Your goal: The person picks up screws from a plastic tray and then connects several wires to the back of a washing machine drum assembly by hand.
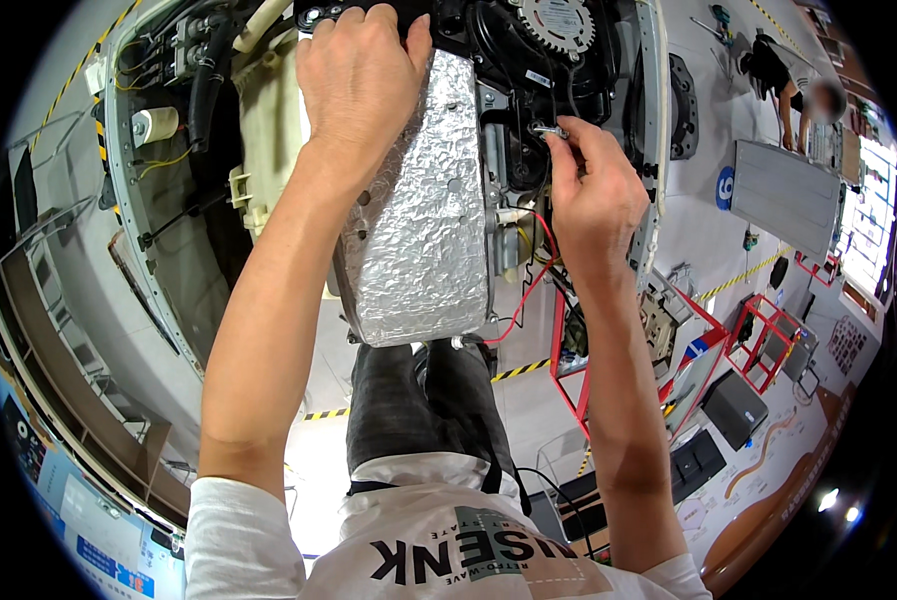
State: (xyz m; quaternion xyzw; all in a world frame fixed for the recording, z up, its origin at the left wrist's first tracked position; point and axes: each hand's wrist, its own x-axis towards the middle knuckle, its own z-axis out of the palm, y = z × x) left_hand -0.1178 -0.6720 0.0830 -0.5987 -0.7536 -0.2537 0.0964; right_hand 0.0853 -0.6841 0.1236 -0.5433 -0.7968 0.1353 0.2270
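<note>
A long foil-covered housing point(418, 220) lies in front of me inside an opened appliance point(648, 90). My left hand point(363, 80) is on its far end, fingers bent over the edge and fingertips hidden. To the right, my right hand point(593, 185) pinches a small shiny metal piece point(548, 130) between thumb and fingers, against black parts. Its exact kind is too small to make out. Just beyond sits a black fan housing with a pale toothed wheel point(560, 22). A red wire point(536, 290) loops from near the housing's right side to its near end.
A cream plastic tub point(268, 130) and a black hose point(208, 90) are left of the housing. Red metal frames point(768, 340) stand on the right. Farther off, another person point(783, 90) bends by a grey panel point(783, 195). Yellow-black tape point(518, 370) marks the floor.
</note>
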